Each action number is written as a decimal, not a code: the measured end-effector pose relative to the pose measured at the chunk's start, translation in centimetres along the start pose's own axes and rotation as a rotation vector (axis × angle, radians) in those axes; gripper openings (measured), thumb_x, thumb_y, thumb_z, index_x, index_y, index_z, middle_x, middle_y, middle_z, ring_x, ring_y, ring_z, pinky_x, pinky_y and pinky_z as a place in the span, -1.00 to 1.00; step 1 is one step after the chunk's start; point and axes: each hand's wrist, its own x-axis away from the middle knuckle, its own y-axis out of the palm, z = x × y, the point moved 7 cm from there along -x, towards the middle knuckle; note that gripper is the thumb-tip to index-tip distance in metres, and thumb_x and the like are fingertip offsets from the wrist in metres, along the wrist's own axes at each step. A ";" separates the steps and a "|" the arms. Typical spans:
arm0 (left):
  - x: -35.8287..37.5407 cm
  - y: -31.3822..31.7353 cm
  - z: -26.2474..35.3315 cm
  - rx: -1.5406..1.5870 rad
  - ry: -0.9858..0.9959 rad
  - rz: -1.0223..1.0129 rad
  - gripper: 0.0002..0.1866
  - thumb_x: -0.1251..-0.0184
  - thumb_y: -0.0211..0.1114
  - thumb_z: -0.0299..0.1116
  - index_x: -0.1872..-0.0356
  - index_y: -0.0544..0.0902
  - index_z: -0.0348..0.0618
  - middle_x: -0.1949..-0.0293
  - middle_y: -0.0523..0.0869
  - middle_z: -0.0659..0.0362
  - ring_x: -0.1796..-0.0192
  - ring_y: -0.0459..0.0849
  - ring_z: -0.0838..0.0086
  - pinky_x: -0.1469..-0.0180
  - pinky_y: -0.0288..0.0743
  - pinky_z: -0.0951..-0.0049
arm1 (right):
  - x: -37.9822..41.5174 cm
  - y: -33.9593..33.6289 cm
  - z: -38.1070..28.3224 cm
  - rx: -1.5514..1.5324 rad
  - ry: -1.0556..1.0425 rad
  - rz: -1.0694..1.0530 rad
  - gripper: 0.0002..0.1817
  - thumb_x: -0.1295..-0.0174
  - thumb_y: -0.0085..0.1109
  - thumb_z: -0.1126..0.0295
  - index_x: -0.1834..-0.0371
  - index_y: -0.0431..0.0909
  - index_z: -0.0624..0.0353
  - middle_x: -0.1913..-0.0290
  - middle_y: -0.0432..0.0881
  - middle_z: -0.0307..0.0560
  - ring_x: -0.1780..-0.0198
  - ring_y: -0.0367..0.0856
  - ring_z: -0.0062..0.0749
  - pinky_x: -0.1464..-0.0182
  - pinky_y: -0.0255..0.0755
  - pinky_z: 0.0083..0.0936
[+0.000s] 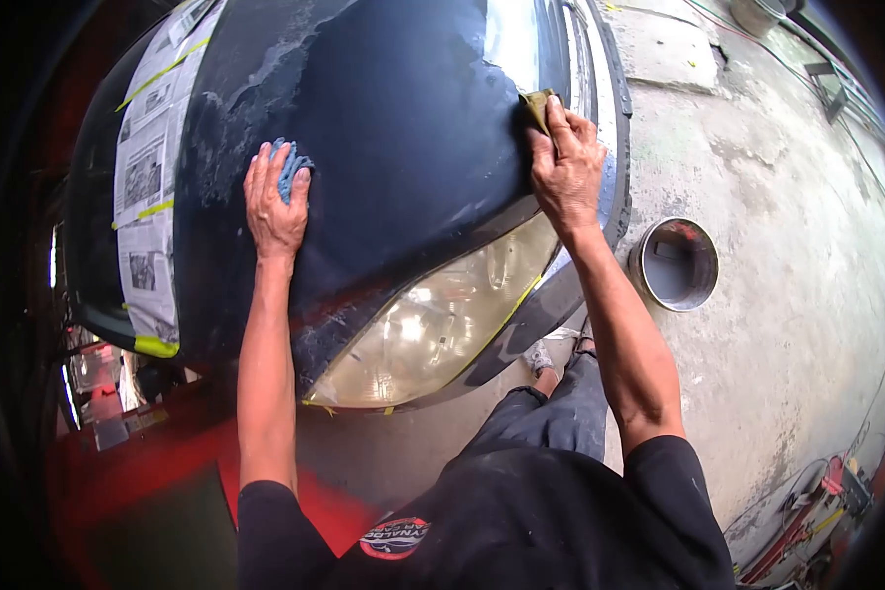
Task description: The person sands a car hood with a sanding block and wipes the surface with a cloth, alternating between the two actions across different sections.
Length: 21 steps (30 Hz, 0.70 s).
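The dark hood (393, 128) of a car stretches out in front of me, wet and shiny with dull, whitish patches. On its left part my left hand (276, 206) rests with its fingers closed over a crumpled blue cloth (293, 169). My right hand (568, 167) reaches to the hood's front edge, near the grille. Between its thumb and fingers it pinches a folded, olive-brown piece of sandpaper (538, 106) against the surface. Below both hands lies a yellowed headlight (438, 320), edged with yellow tape.
Newspaper (147, 187) held by yellow tape covers the windshield area at left. A metal bucket (649, 280) with greyish liquid stands on the concrete floor (777, 295) at right. Tools and hoses (816, 511) lie at lower right. Another bucket (757, 14) is at the top right.
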 end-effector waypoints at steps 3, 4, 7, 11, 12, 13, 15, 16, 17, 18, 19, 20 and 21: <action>0.2 0.4 2.9 0.013 0.001 0.051 -0.50 -0.61 0.29 -0.02 -0.37 0.70 -0.08 -0.45 0.62 -0.17 -0.54 0.49 -0.13 -0.65 0.23 -0.06 | 1.7 -1.4 3.0 -0.195 0.188 -0.019 -0.46 -0.47 0.32 0.23 -0.48 0.61 0.12 -0.22 0.71 0.16 -0.23 0.69 0.02 -0.32 0.47 -0.11; 0.0 0.5 5.6 0.022 0.004 0.037 -0.49 -0.59 0.30 -0.01 -0.38 0.70 -0.07 -0.45 0.61 -0.17 -0.54 0.48 -0.15 -0.65 0.23 -0.08 | 2.7 -2.2 3.9 -0.264 0.227 -0.005 -0.47 -0.48 0.33 0.23 -0.47 0.63 0.14 -0.20 0.72 0.15 -0.21 0.71 -0.01 -0.31 0.51 -0.17; -0.9 1.3 16.1 0.022 0.063 -0.014 -0.50 -0.56 0.33 -0.04 -0.39 0.70 -0.02 -0.49 0.60 -0.08 -0.57 0.45 -0.12 -0.63 0.25 -0.08 | 5.3 -2.8 7.9 -0.442 0.407 -0.009 -0.50 -0.51 0.36 0.28 -0.46 0.64 0.19 -0.13 0.75 0.04 -0.13 0.71 -0.28 -0.25 0.55 -0.39; -2.3 5.3 26.6 0.119 0.172 -0.067 -0.52 -0.46 0.38 -0.05 -0.31 0.74 -0.01 -0.47 0.62 -0.07 -0.56 0.48 -0.11 -0.60 0.27 -0.16 | 4.8 -4.0 10.8 -0.671 0.510 0.004 -0.49 -0.60 0.29 0.31 -0.52 0.55 0.31 -0.21 0.76 -0.06 -0.09 0.64 -0.57 -0.20 0.54 -0.56; -2.6 6.4 28.8 0.140 0.219 -0.074 -0.53 -0.45 0.38 -0.08 -0.28 0.75 -0.04 -0.45 0.64 -0.07 -0.56 0.49 -0.11 -0.59 0.28 -0.17 | 4.4 -4.5 11.0 -0.701 0.516 0.011 -0.48 -0.62 0.27 0.33 -0.53 0.53 0.34 -0.21 0.76 -0.07 -0.07 0.65 -0.59 -0.16 0.55 -0.60; -2.5 7.7 31.2 0.064 0.312 -0.069 -0.55 -0.45 0.34 -0.13 -0.25 0.75 -0.09 -0.43 0.67 -0.07 -0.55 0.51 -0.09 -0.59 0.29 -0.15 | 3.8 -5.1 10.5 -0.715 0.525 -0.005 -0.49 -0.62 0.26 0.34 -0.54 0.52 0.35 -0.20 0.76 -0.09 -0.04 0.66 -0.61 -0.13 0.56 -0.63; -1.7 10.1 34.8 -0.070 0.467 -0.087 -0.59 -0.45 0.25 -0.23 -0.21 0.76 -0.17 -0.39 0.69 -0.06 -0.55 0.51 -0.06 -0.59 0.30 -0.13 | 3.1 -6.1 10.2 -0.681 0.514 -0.014 -0.50 -0.63 0.24 0.39 -0.54 0.51 0.34 -0.14 0.78 -0.15 0.04 0.67 -0.68 -0.03 0.57 -0.69; -1.0 10.5 35.9 -0.122 0.531 -0.113 -0.60 -0.46 0.21 -0.28 -0.19 0.76 -0.21 -0.39 0.70 -0.06 -0.56 0.50 -0.04 -0.60 0.30 -0.13 | 3.1 -6.0 10.6 -0.735 0.547 -0.029 -0.51 -0.63 0.24 0.40 -0.54 0.51 0.35 -0.18 0.77 -0.14 0.00 0.67 -0.66 -0.07 0.57 -0.67; -0.2 10.5 36.2 -0.111 0.550 -0.135 -0.61 -0.48 0.20 -0.28 -0.19 0.76 -0.21 -0.39 0.69 -0.05 -0.57 0.50 0.00 -0.62 0.28 -0.11 | 3.2 -6.0 10.7 -0.725 0.532 -0.032 -0.50 -0.62 0.24 0.41 -0.54 0.51 0.34 -0.19 0.77 -0.12 -0.02 0.67 -0.64 -0.10 0.56 -0.66; 0.4 10.3 35.9 -0.072 0.536 -0.137 -0.60 -0.48 0.20 -0.27 -0.19 0.76 -0.20 -0.40 0.69 -0.04 -0.57 0.50 0.01 -0.62 0.27 -0.11 | 3.1 -6.1 10.9 -0.716 0.516 -0.030 -0.50 -0.62 0.25 0.41 -0.54 0.51 0.34 -0.21 0.76 -0.11 -0.04 0.67 -0.62 -0.13 0.56 -0.64; 1.1 9.6 35.0 -0.028 0.528 -0.140 -0.60 -0.48 0.20 -0.26 -0.20 0.77 -0.19 -0.41 0.68 -0.02 -0.57 0.50 0.02 -0.63 0.26 -0.11 | 3.3 -5.7 11.1 -0.710 0.504 -0.052 -0.50 -0.61 0.25 0.41 -0.54 0.52 0.34 -0.23 0.75 -0.09 -0.08 0.67 -0.61 -0.16 0.56 -0.62; 1.8 8.5 34.0 0.017 0.521 -0.141 -0.59 -0.48 0.19 -0.25 -0.21 0.77 -0.18 -0.42 0.67 0.00 -0.57 0.49 0.03 -0.63 0.25 -0.10 | 3.6 -5.2 11.3 -0.703 0.492 -0.069 -0.51 -0.61 0.26 0.41 -0.53 0.53 0.35 -0.25 0.74 -0.07 -0.11 0.67 -0.59 -0.20 0.55 -0.61; 2.2 6.6 32.3 0.083 0.471 -0.149 -0.60 -0.48 0.22 -0.26 -0.23 0.77 -0.11 -0.46 0.65 0.05 -0.58 0.48 0.04 -0.65 0.23 -0.10 | 3.6 -4.7 10.9 -0.666 0.419 -0.055 -0.52 -0.60 0.27 0.39 -0.50 0.56 0.34 -0.27 0.74 -0.03 -0.18 0.68 -0.50 -0.25 0.55 -0.52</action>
